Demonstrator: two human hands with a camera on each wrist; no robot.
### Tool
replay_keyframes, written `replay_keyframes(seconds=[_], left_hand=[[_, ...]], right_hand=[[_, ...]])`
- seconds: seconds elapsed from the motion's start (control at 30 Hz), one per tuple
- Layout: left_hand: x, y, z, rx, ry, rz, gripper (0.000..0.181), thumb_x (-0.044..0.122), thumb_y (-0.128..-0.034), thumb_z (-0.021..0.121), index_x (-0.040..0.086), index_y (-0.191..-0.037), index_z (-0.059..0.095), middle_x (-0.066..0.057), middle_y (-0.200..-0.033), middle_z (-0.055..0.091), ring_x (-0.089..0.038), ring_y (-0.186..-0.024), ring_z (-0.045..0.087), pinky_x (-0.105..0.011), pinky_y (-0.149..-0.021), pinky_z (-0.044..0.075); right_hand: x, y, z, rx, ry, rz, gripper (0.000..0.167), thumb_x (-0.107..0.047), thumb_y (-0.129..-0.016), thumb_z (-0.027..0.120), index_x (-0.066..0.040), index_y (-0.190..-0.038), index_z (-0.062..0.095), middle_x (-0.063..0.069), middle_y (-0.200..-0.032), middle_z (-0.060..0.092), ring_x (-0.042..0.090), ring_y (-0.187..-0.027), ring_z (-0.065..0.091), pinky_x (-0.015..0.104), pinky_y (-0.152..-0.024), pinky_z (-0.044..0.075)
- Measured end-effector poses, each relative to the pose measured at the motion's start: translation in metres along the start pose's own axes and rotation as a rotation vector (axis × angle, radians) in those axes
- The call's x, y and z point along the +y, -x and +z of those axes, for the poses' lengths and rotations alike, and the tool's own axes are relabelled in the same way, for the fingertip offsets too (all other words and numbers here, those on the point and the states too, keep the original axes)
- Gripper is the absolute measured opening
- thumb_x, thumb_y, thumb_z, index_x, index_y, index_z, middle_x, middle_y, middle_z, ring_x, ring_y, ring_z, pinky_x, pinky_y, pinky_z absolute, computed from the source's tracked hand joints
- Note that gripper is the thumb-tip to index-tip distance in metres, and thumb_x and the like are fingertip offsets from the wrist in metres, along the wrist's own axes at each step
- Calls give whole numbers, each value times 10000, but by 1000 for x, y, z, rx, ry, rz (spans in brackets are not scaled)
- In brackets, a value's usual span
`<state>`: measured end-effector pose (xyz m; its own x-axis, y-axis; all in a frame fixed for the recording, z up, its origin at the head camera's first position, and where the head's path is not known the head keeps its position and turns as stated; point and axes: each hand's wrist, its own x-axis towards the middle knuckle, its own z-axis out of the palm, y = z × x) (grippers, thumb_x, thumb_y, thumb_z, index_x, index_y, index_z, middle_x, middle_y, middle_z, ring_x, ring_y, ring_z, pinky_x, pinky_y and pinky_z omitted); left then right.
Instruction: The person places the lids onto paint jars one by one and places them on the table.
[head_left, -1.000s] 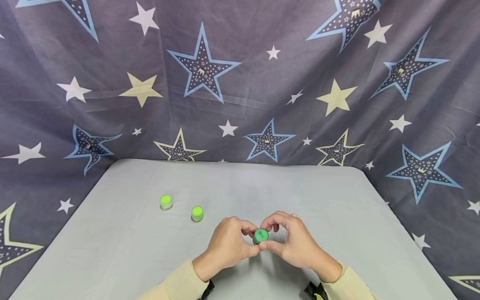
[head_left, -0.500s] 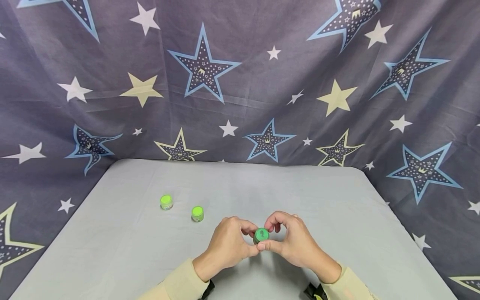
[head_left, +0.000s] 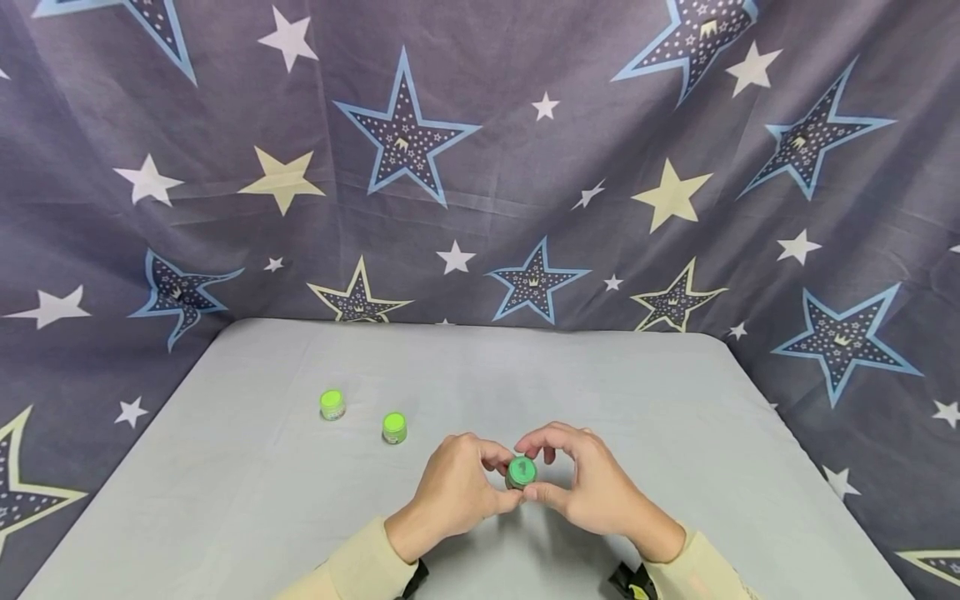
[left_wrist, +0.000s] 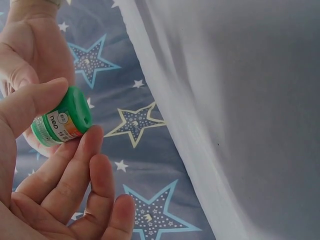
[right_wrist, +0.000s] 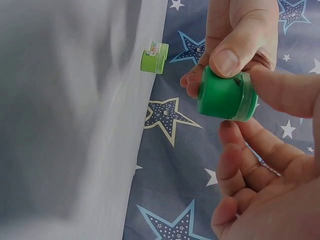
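Note:
A small green jar (head_left: pixel 521 472) with a ridged, partly see-through lid (right_wrist: pixel 247 97) is held above the near part of the table. My left hand (head_left: pixel 456 487) grips its green body between thumb and fingertips; a printed label (left_wrist: pixel 62 125) shows there in the left wrist view. My right hand (head_left: pixel 592 483) has its thumb and fingertips curled around the lid end, the other fingers bent below. A dark mark shows on the jar's top in the head view. Part of the rim is hidden behind fingers.
Two light-green jars, a farther one (head_left: pixel 332 405) and a nearer one (head_left: pixel 394 427), stand upright on the grey-covered table (head_left: pixel 247 500), left of my hands. A star-patterned cloth (head_left: pixel 480 167) hangs behind the table.
The right hand's thumb and index finger have shifted a little around the lid, and the dark mark on top has turned. The left hand keeps its place and its hold on the jar.

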<state>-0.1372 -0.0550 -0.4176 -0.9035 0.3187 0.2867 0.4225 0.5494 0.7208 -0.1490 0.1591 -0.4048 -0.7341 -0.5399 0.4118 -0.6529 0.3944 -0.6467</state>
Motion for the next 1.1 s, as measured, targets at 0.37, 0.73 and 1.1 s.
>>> replay_keyframes(seconds=[0.37, 0.73, 1.1], left_hand=[[-1, 0, 1, -2, -6, 6, 199, 239, -699, 944, 260, -855, 823, 246, -733, 671, -107, -800, 652, -263, -738, 485], [1, 1, 0, 9, -10, -12, 203, 226, -696, 939, 273, -855, 821, 236, -734, 669, -116, -798, 620, -262, -734, 472], [1, 1, 1, 9, -2, -19, 198, 218, -699, 936, 276, -850, 822, 229, -753, 684, -141, -819, 649, -270, -734, 484]], right_hand=[[0, 1, 1, -12, 3, 34, 377, -134, -772, 904, -277, -1075, 731, -175, -1038, 700, 108, -878, 588, 351, -840, 366], [1, 1, 2, 30, 66, 79, 357, -275, -732, 935, -306, -1015, 720, -200, -929, 657, 74, -840, 575, 318, -793, 382], [-1, 1, 4, 40, 81, 113, 356, -309, -715, 937, -318, -988, 709, -186, -885, 630, 87, -834, 576, 333, -779, 384]])
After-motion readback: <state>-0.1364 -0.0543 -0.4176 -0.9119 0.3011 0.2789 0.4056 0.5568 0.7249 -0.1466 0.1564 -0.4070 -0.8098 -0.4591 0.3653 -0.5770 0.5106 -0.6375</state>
